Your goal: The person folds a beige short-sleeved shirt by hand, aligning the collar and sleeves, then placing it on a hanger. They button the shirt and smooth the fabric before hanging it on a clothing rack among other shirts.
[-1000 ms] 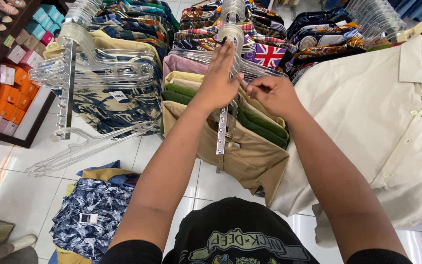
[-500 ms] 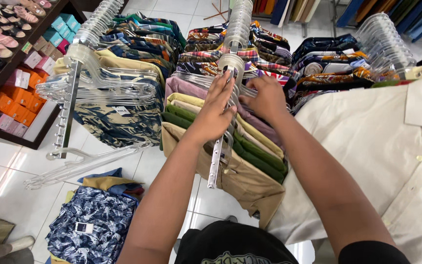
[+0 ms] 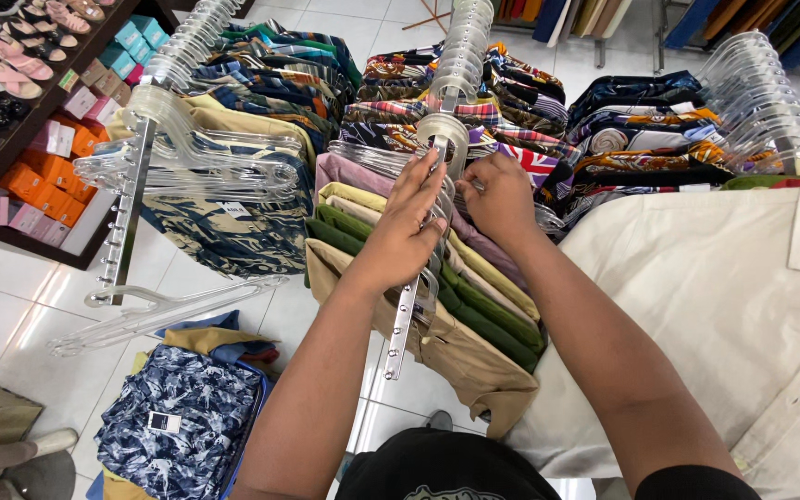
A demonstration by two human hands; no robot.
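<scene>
I have my left hand (image 3: 407, 233) laid open-fingered on the clear hangers (image 3: 437, 199) at the rail's (image 3: 403, 324) near end, my right hand (image 3: 502, 199) pinching one; shirts (image 3: 474, 306) look mostly hung, several lie floored.

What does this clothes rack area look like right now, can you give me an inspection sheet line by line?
Surface: white tiled floor, glossy.
Job's things: metal rack arm with clear hangers; plain shirts in tan, green, pink hang on it.
Clutter: blue patterned shirt with a tag, lying on a pile on the floor; loose hangers on the next arm.
Grips: left hand flat on the rack arm; right hand among the hangers beside it.
Cables: nothing seen.
Surroundings: shelf of sandals and boxes, patterned shirts, cream shirt.
</scene>
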